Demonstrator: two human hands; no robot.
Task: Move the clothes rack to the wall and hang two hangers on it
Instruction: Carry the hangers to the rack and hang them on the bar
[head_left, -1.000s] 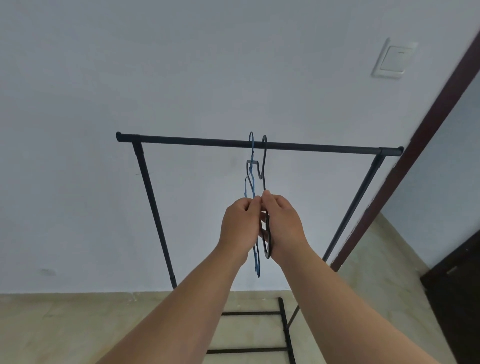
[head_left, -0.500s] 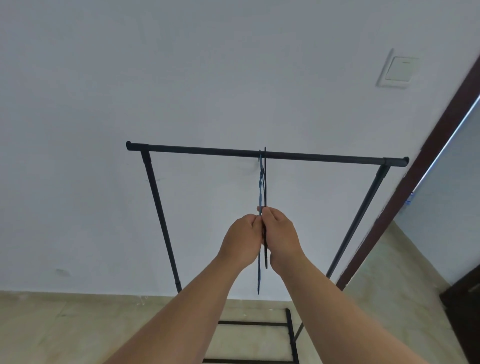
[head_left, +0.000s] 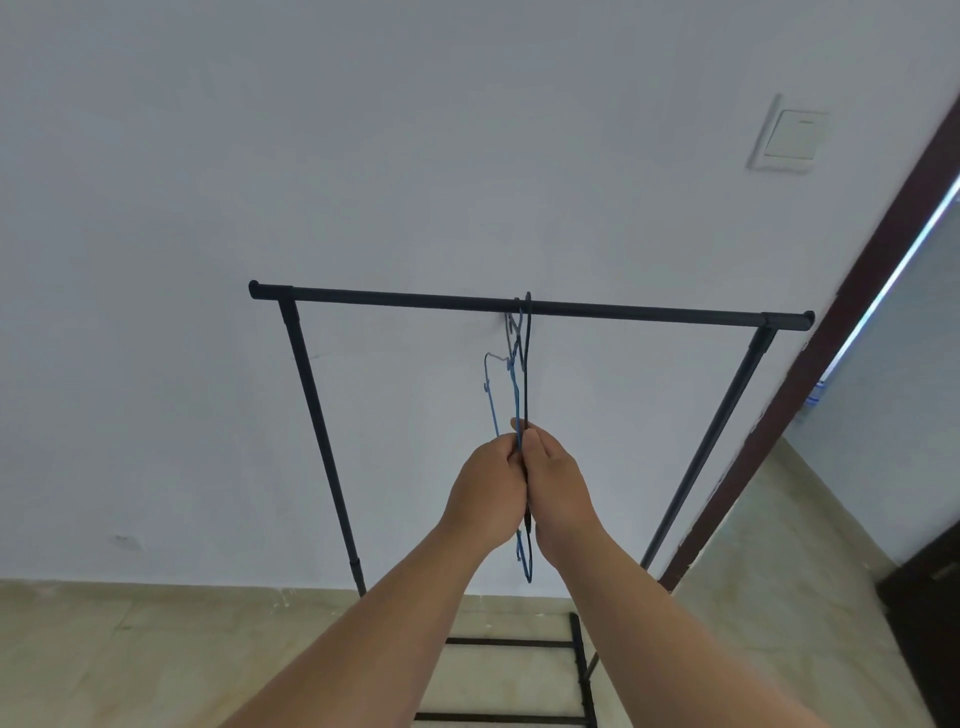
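A black clothes rack (head_left: 395, 298) stands against the white wall, its top bar running across the middle of the view. Two thin hangers hang side by side from the bar, right of its middle. The blue hanger (head_left: 514, 384) is on the left and the black hanger (head_left: 527, 374) on the right, both seen edge-on. My left hand (head_left: 488, 493) is closed on the blue hanger and my right hand (head_left: 558, 483) on the black one, the two hands pressed together below the bar. The hangers' lower ends poke out beneath my hands.
A light switch (head_left: 789, 134) is on the wall at the upper right. A dark brown door frame (head_left: 810, 395) runs diagonally just right of the rack. Beige floor tiles (head_left: 130, 654) lie below, with the rack's base rungs (head_left: 511, 643) between my forearms.
The hooks now sit on the bar. The blue hanger has turned slightly, showing its left shoulder. My hands stay closed on the hangers, and the view has shifted down a little.
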